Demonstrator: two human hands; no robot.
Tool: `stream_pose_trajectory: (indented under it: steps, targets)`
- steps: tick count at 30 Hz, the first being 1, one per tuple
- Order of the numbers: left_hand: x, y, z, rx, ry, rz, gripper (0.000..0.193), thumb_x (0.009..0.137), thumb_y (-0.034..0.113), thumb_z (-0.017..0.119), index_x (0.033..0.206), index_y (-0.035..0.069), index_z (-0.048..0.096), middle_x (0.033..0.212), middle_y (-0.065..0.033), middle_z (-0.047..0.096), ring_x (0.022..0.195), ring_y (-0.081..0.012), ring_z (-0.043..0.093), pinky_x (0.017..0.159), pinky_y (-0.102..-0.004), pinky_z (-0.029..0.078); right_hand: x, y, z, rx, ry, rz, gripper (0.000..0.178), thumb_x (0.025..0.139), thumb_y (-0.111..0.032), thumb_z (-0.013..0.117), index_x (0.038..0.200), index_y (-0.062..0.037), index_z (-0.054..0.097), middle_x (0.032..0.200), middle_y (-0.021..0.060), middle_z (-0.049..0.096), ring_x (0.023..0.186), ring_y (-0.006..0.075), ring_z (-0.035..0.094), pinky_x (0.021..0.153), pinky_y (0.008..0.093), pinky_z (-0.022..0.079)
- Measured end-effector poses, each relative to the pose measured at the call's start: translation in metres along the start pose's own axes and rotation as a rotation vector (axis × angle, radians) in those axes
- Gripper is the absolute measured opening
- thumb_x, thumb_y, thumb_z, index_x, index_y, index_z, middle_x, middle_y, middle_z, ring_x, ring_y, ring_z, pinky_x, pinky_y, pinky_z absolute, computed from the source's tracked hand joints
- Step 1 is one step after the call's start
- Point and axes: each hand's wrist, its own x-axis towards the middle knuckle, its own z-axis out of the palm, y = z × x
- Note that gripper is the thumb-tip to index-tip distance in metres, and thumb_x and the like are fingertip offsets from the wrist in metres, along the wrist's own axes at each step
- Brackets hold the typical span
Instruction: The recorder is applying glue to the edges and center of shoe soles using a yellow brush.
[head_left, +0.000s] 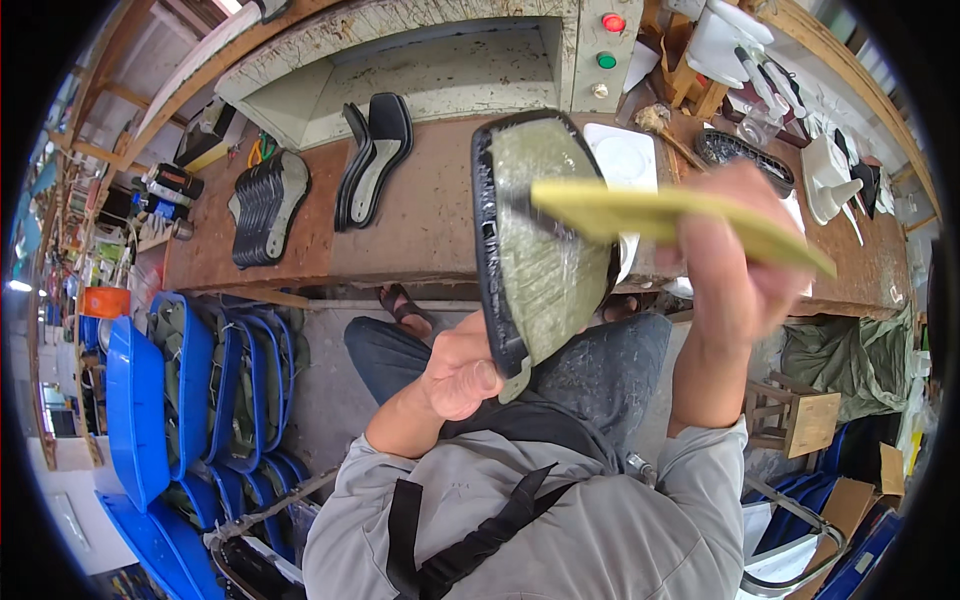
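While the left hand (462,372) grips the lower end of a black shoe sole (535,240), thumb pressed on its narrow tip and fingers curled behind, the sole stands nearly upright in front of the person's chest, its greenish, glue-coated inner face turned toward the camera. Up and to the right of it, the right hand (737,262) is closed around a long yellow-green brush handle (680,222), which runs level from that fist leftward so that its far end touches the upper middle of the sole's coated face. So the sole sits between the two hands: held from below by the left, met from the right by the tool. Beyond it lies a brown workbench (430,215), where a stack of dark soles (265,205) rests at the left and a pair of black soles (375,155) leans just beside a pale machine housing (440,70). A white tray (625,160) shows behind the held sole's top edge. Blue plastic crates (175,400) packed with green pieces stand on the floor at the person's left.
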Motion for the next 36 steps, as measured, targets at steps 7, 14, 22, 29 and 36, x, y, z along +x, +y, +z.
stream_pose_trajectory:
  steps: [7, 14, 22, 29, 36]
  targets:
    - [-0.002, 0.002, 0.009, -0.046, 0.000, 0.075, 0.047, 0.094, 0.034, 0.049, 0.100, -0.012, 0.060, 0.126, -0.0291, 0.050, 0.118, -0.0427, 0.049, 0.102, -0.0503, 0.032, -0.044, -0.023, -0.006, -0.355, -0.111, -0.019, 0.005, 0.074, 0.001, 0.066, 0.078, 0.0000, 0.067, 0.067, 0.0070, 0.062, 0.054, 0.0175, 0.058, 0.048, 0.0277, 0.048]
    - [-0.009, -0.014, 0.014, -0.131, -0.091, 0.109, 0.046, 0.093, 0.032, 0.052, 0.118, -0.006, 0.057, 0.134, -0.0256, 0.045, 0.122, -0.0450, 0.044, 0.103, -0.0532, 0.030, -0.044, -0.034, -0.031, 0.044, 0.060, 0.298, 0.011, 0.075, -0.002, 0.067, 0.083, 0.0055, 0.067, 0.067, 0.0101, 0.062, 0.053, 0.0150, 0.054, 0.046, 0.0260, 0.040]
    - [0.003, -0.011, 0.004, -0.199, -0.086, 0.055, 0.060, 0.094, 0.037, 0.046, 0.131, -0.009, 0.039, 0.130, -0.0256, 0.047, 0.120, -0.0392, 0.047, 0.105, -0.0508, 0.031, -0.058, -0.035, -0.058, -0.068, -0.045, 0.249, 0.008, 0.064, -0.004, 0.068, 0.068, 0.0033, 0.066, 0.066, 0.0116, 0.063, 0.057, 0.0205, 0.058, 0.053, 0.0303, 0.046]
    - [0.091, 0.102, -0.129, -0.301, 0.248, 0.338, 0.051, 0.099, 0.033, 0.036, 0.133, -0.004, 0.039, 0.130, -0.0208, 0.048, 0.120, -0.0300, 0.049, 0.104, -0.0418, 0.038, -0.077, 0.032, -0.055, 0.201, 0.373, 0.554, 0.018, 0.089, -0.011, 0.058, 0.078, 0.0020, 0.051, 0.063, 0.0059, 0.048, 0.041, 0.0090, 0.042, 0.035, 0.0219, 0.029]
    - [0.217, 0.243, -0.350, -0.182, 0.283, 0.459, 0.042, 0.099, 0.031, 0.036, 0.122, -0.002, 0.049, 0.110, -0.0144, 0.062, 0.096, -0.0231, 0.061, 0.086, -0.0353, 0.049, 0.015, 0.060, 0.014, 0.082, 0.222, 0.689, 0.016, 0.089, -0.009, 0.058, 0.077, 0.0019, 0.055, 0.063, 0.0053, 0.053, 0.046, 0.0095, 0.042, 0.042, 0.0218, 0.031]
